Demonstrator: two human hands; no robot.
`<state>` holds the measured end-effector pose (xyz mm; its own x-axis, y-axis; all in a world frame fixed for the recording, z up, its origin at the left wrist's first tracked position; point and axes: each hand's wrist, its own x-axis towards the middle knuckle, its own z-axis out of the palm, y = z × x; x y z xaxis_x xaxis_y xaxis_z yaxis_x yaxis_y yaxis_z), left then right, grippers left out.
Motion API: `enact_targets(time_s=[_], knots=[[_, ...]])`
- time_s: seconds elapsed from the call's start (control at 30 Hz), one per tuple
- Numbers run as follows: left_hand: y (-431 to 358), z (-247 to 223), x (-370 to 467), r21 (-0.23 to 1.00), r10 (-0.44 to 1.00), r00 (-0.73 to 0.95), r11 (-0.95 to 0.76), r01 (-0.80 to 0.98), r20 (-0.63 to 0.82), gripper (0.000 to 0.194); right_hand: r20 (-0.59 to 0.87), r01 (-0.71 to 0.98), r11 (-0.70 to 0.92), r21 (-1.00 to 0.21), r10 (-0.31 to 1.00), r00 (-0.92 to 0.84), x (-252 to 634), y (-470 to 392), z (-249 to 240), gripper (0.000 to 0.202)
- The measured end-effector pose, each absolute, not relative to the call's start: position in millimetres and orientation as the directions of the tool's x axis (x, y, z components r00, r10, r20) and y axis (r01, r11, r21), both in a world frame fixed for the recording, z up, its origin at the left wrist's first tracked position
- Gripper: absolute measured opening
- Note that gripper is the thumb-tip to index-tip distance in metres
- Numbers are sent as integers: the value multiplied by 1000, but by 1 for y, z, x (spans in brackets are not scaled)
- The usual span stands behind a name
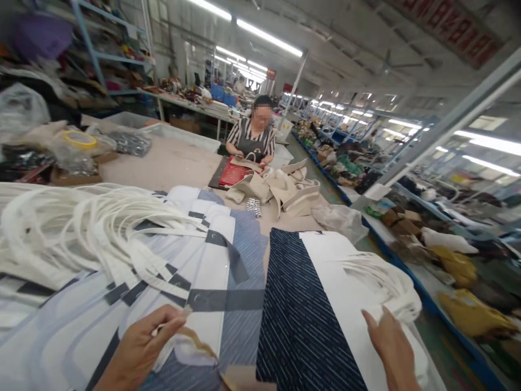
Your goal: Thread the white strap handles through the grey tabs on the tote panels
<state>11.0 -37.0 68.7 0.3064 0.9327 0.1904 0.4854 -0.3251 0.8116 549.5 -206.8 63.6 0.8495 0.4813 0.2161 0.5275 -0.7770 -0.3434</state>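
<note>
Workshop: strip lights (268, 37) run above crowded benches; on the pale table (163, 163) before me, a co-worker (254, 142) sits at the far side with a red board (234, 174) and beige fabric pieces (299, 190).
Left pile: blue-and-white fabric panels (246, 255) overlap in a fan, topped by looped white straps (101, 233) with dark grey end bands (244, 300).
Right pile: navy streaked fabric (301, 304) lies flat beside a white panel (328, 271), which carries bunched white straps (393, 279).
Left hand (142, 347): thumb and fingertips close together over the left pile, by a tan curved strip (197, 341); I cannot tell whether they pinch anything.
Right hand (393, 347): thumb parted from the fingers, nothing gripped, over the white panel just below its straps; contact is unclear to me.
Handling: I judge the panels light and soft, quick to slide or crease; the straps look floppy and apt to tangle.
Hold: I would pinch one panel by its bare edge, clear of the loops, and support it flat with the other palm.
</note>
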Motion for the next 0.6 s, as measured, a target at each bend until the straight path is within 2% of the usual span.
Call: enact_targets(time_s=[0.07, 0.1, 0.17, 0.23, 0.33, 0.43, 0.5, 0.6], knots=[[-41, 82, 22, 802, 888, 376, -419, 427, 264, 49, 212, 643, -588, -490, 635, 743, 496, -186, 67, 51], [-42, 87, 26, 787, 858, 417, -471, 400, 301, 48, 167, 656, -480, -583, 719, 674, 462, -173, 72, 47], [-42, 91, 30, 742, 796, 491, -558, 371, 354, 44, 153, 648, -219, -730, 870, 468, 390, -143, 87, 34], [-41, 90, 29, 691, 740, 560, -624, 364, 374, 41, 197, 611, 27, -791, 957, 213, 324, -118, 103, 23], [-39, 85, 22, 613, 687, 619, -689, 387, 381, 41, 279, 569, 276, -774, 957, -85, 256, -96, 121, 26], [-38, 85, 14, 560, 668, 635, -719, 413, 389, 41, 306, 623, 416, -663, 909, -282, 226, -88, 125, 24], [-38, 85, 9, 535, 658, 637, -733, 420, 403, 40, 306, 642, 469, -607, 883, -356, 218, -83, 120, 17], [-37, 82, 2, 508, 656, 638, -741, 440, 404, 37, 301, 660, 483, -576, 875, -378, 208, -75, 108, 13]])
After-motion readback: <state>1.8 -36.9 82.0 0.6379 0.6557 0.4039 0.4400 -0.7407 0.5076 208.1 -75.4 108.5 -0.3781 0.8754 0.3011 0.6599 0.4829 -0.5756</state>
